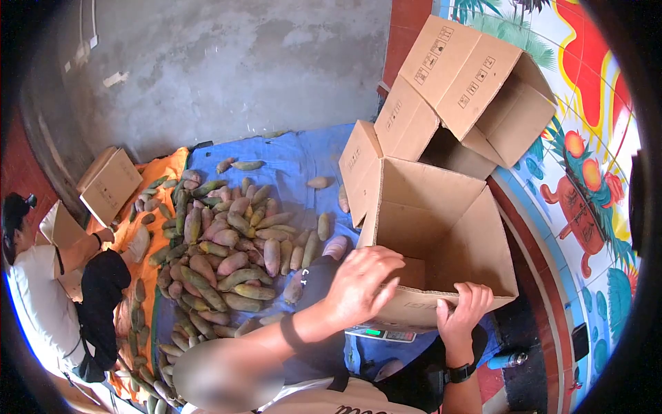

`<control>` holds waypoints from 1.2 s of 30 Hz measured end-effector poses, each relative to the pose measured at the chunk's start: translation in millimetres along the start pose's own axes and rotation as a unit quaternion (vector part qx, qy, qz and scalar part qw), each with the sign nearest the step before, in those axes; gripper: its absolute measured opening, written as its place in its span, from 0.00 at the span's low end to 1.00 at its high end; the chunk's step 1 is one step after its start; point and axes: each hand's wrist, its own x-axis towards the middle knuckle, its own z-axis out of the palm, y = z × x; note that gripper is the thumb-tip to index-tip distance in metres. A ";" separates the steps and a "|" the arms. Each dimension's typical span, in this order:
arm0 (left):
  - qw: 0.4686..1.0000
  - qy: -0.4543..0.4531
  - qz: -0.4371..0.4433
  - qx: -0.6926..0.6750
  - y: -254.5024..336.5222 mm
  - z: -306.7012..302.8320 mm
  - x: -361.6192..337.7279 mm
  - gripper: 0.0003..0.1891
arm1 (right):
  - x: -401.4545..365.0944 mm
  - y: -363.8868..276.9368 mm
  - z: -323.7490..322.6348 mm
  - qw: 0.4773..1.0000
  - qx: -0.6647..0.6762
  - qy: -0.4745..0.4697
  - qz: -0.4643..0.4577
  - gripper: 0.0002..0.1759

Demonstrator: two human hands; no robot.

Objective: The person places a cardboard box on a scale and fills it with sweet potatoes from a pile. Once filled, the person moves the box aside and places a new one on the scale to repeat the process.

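Grey concrete wall far off, blue tarp (pixel 289 162) below, heaped with mangoes (pixel 227 255) at left. Near right, atop a digital scale (pixel 383 334), an open cardboard box (pixel 414 221). Right hand (pixel 463 314) clenched over its near rim; left hand (pixel 362 283) laid on the same rim, fingers slack, clasping nothing.

The box (pixel 441 228) is matt brown cardboard, the tarp (pixel 289 159) blue plastic sheet, the wall (pixel 227 62) rough grey concrete.

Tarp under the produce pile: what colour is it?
Blue. The tarp shows best in the head view, left of the cardboard box the right hand holds.
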 end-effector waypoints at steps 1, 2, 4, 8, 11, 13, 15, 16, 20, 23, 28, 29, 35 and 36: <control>1.000 0.011 -0.021 0.016 -2.1 -5.8 -6.1 0.14 | -1.5 -0.5 0.6 1.000 0.002 -0.001 -0.004 0.24; 0.998 0.023 -0.042 0.032 -4.7 -11.8 -12.4 0.15 | -2.1 -0.6 0.8 1.000 0.004 -0.002 -0.009 0.25; 0.995 0.041 -0.081 0.039 -17.8 -22.8 -31.0 0.14 | -0.6 -0.7 0.0 1.000 0.004 -0.004 -0.004 0.25; 0.969 0.042 -0.184 0.159 -52.1 -54.5 -87.9 0.14 | -1.1 0.0 1.6 1.000 0.001 -0.006 -0.002 0.26; 0.930 0.018 -0.247 0.273 -93.1 -83.5 -166.6 0.15 | -1.0 -1.0 1.1 1.000 0.003 -0.003 0.001 0.26; 0.887 0.002 -0.313 0.341 -108.1 -105.7 -226.0 0.15 | -0.8 -1.2 0.4 1.000 0.001 -0.005 -0.002 0.25; 0.838 -0.009 -0.393 0.379 -114.2 -127.6 -280.9 0.14 | 0.0 -1.7 0.6 1.000 -0.002 -0.007 -0.005 0.24; 0.813 -0.018 -0.437 0.384 -114.2 -138.0 -306.7 0.13 | 0.2 -2.5 0.5 1.000 -0.004 -0.005 -0.003 0.24; 0.692 -0.027 -0.581 0.427 -101.0 -169.4 -413.1 0.12 | 1.4 -1.5 3.1 1.000 -0.010 0.001 -0.004 0.26; 0.580 -0.079 -0.698 0.412 -74.2 -188.0 -472.4 0.17 | 1.9 -2.5 3.0 1.000 -0.013 0.004 -0.006 0.26; 0.443 -0.178 -0.813 0.334 -47.6 -189.1 -572.2 0.27 | 0.7 -1.9 3.6 1.000 -0.019 -0.003 -0.007 0.25; 0.504 -0.067 -0.830 0.230 -54.8 -187.4 -628.3 0.29 | 0.8 -2.1 3.9 1.000 -0.021 -0.004 -0.004 0.25; 0.391 -0.254 -0.837 0.286 -20.6 -155.3 -547.8 0.29 | 1.0 -1.6 3.4 1.000 -0.027 -0.012 -0.005 0.25; 0.369 -0.191 -0.862 0.291 -31.7 -151.0 -588.0 0.28 | 1.2 -2.0 2.9 0.999 -0.029 -0.012 -0.007 0.25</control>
